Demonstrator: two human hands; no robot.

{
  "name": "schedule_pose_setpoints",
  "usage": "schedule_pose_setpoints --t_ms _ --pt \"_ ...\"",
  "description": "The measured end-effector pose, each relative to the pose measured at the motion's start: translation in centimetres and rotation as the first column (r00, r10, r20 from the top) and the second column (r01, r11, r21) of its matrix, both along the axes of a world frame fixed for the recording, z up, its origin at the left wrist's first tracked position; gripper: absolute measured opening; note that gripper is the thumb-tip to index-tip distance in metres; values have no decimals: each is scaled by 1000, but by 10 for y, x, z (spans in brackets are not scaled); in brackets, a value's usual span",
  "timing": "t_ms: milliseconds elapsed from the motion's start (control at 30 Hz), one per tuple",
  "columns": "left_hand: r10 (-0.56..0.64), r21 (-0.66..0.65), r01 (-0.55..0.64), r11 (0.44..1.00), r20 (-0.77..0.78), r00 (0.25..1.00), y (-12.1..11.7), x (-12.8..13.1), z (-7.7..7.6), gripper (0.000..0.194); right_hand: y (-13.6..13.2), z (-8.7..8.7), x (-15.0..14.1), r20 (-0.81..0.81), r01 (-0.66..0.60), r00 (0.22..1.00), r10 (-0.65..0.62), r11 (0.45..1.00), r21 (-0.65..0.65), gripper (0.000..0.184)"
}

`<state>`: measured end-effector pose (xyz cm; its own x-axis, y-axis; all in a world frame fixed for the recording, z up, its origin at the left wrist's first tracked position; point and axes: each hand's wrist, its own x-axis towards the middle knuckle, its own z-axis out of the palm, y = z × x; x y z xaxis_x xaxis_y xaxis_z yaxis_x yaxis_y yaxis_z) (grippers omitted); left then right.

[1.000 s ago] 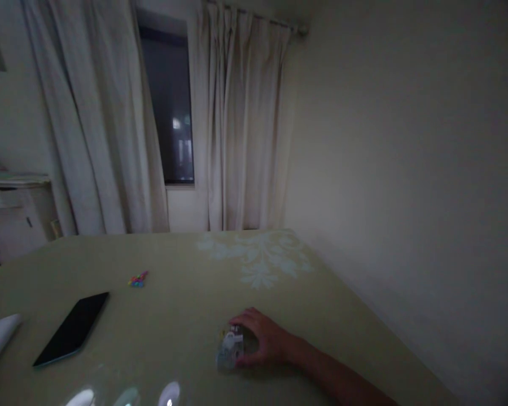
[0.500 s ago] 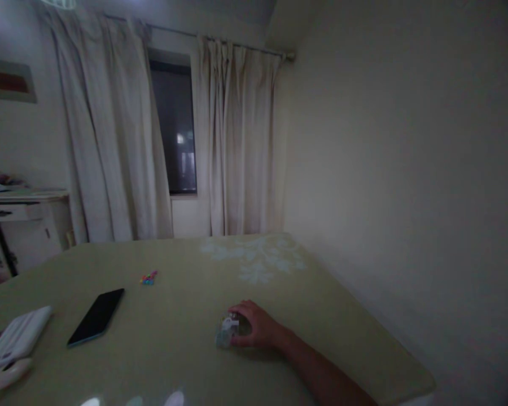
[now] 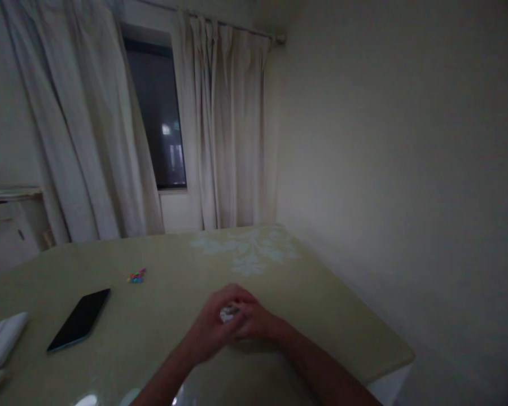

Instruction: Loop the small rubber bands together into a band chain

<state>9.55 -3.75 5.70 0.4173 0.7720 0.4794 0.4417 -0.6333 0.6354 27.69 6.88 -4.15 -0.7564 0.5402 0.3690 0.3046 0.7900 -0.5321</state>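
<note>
Near the middle of the table, a small clear container with something whitish in it shows only through a gap between my fingers. Most of it is covered, and its exact kind is too dim to make out. My left hand curls around it from the left, thumb at the near side and fingers over the far side. From the right, my right hand is closed on it too, its fingers overlapping with those of the left.
To the left lies a black tablet or large phone. Beyond it is a little cluster of bright coloured pieces. A white object is at the left edge. The wall borders the table's right side, with curtains behind.
My left hand has come into view and closed around the container, which my right hand was holding alone. The view has shifted a little to the right.
</note>
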Motion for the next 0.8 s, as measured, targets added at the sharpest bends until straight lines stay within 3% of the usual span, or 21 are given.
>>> schedule_pose_setpoints --t_ms 100,200,300,567,800 --pt "157 -34 -158 987 -29 987 35 -34 -27 58 -4 3 2 -27 67 997 -69 996 -59 79" --pt "200 -121 -213 969 -116 973 44 -61 -61 83 -8 8 4 -3 83 997 -84 991 -104 92" --pt "186 -177 -217 960 -178 966 40 -70 -78 79 -11 14 5 34 103 994 -99 988 -116 89" --pt "174 -215 -214 953 -191 966 38 -64 -65 70 -13 22 6 9 71 997 -71 991 -116 75" --pt "150 -223 -190 956 -184 971 36 -63 -67 74 -16 23 9 -57 5 998 -12 991 -132 74"
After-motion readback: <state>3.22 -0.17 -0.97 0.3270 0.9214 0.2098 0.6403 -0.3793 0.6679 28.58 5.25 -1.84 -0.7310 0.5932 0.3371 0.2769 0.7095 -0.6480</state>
